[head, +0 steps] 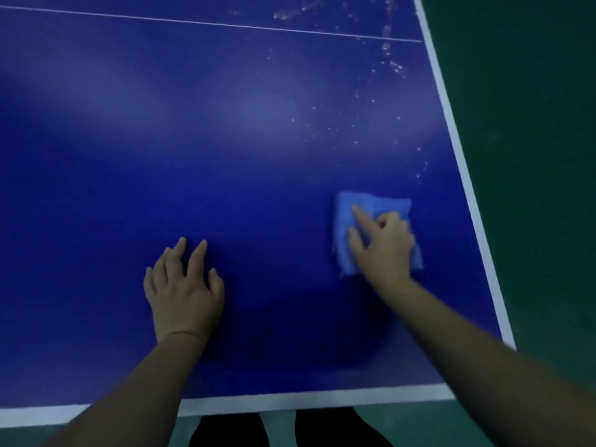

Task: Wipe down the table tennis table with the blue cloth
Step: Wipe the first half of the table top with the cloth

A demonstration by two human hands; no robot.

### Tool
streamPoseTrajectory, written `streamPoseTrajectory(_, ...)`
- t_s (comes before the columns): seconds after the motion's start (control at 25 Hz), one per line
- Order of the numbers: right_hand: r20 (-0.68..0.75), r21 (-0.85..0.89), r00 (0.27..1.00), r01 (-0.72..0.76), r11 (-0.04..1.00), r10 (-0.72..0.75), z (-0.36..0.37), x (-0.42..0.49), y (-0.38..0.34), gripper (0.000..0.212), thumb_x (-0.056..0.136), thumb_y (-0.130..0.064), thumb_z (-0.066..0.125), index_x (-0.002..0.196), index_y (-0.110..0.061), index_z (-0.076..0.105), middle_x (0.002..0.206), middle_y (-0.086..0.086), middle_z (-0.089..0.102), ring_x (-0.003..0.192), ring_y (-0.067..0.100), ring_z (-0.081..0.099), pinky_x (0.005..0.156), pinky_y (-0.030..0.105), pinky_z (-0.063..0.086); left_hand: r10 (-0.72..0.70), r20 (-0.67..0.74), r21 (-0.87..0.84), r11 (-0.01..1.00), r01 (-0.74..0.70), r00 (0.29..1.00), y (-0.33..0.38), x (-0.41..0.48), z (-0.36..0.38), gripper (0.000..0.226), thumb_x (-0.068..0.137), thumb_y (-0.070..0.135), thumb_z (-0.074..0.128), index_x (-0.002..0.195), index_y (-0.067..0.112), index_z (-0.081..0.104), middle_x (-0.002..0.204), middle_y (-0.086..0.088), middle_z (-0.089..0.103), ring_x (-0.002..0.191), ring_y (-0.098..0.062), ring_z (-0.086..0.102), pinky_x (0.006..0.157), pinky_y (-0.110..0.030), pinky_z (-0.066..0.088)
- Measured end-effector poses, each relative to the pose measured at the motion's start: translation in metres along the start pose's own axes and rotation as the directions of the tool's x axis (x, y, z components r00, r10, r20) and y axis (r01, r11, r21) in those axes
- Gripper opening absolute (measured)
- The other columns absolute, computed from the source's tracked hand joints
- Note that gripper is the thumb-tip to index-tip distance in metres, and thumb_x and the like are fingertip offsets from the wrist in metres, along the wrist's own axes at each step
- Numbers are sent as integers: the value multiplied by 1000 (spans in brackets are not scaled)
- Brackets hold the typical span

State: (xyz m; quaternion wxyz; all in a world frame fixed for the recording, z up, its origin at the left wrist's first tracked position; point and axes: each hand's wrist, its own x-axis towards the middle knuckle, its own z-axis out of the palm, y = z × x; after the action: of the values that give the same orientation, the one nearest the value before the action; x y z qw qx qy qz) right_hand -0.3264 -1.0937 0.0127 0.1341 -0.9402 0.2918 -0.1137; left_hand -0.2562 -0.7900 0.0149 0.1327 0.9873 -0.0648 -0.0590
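Note:
The dark blue table tennis table [225, 150] fills the view, with white lines along its near and right edges. A light blue cloth [380, 204] lies on it near the right edge. My right hand [383, 243] presses down on the cloth, index finger stretched out, the other fingers curled over the fabric. My left hand [183, 285] rests flat on the bare table surface, fingers spread, holding nothing. Whitish specks and smears [387, 59] dot the surface toward the far right corner.
A thin white centre line [206, 22] crosses the far part of the table. Green floor [532, 156] lies beyond the right edge and below the near edge. My dark shoes [290, 430] show under the near edge.

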Motion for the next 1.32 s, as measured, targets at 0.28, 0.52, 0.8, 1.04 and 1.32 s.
streamPoseTrajectory(0.28, 121, 62, 852, 506, 860, -509, 43, 113, -69, 43, 87, -45, 60, 128, -36, 62, 96, 9, 51, 88, 31, 50, 75, 39, 39, 17, -54, 62, 998, -14, 998, 3, 0, 2, 58, 87, 40, 34, 140, 21, 50, 150, -10, 38, 137, -34, 30, 117, -53, 18)
streamPoseTrajectory(0.52, -103, 12, 926, -365, 931, 364, -3, 128, 83, 47, 89, -50, 51, 134, -38, 56, 112, 15, 48, 98, 40, 50, 91, 48, 42, 4, -78, 56, 998, 1, 997, 4, 1, 2, 59, 87, 40, 33, 139, 19, 52, 148, -11, 39, 136, -35, 32, 114, -57, 22)
streamPoseTrajectory(0.8, 79, 85, 857, 502, 860, -508, 35, 114, -46, 40, 83, -42, 62, 123, -36, 66, 90, 6, 50, 80, 29, 49, 72, 39, 40, -21, -63, 61, 998, 25, 998, 2, 2, 4, 61, 85, 43, 32, 140, 23, 49, 150, -8, 37, 135, -34, 31, 113, -57, 22)
streamPoseTrajectory(1.04, -135, 2, 934, -334, 942, 332, -2, 157, 96, 45, 91, -47, 53, 134, -38, 56, 116, 16, 49, 103, 40, 51, 93, 46, 41, -8, -79, 53, 999, 12, 997, -2, 2, 5, 60, 85, 43, 33, 139, 22, 51, 149, -9, 37, 134, -35, 31, 112, -57, 22)
streamPoseTrajectory(1.32, 49, 35, 954, 296, 955, -297, 27, 44, -39, 41, 81, -39, 68, 122, -33, 66, 88, 5, 50, 76, 27, 48, 69, 38, 40, -1, -42, 70, 998, 4, 999, -4, 3, 5, 62, 86, 45, 31, 141, 23, 49, 150, -9, 36, 135, -35, 31, 113, -57, 21)
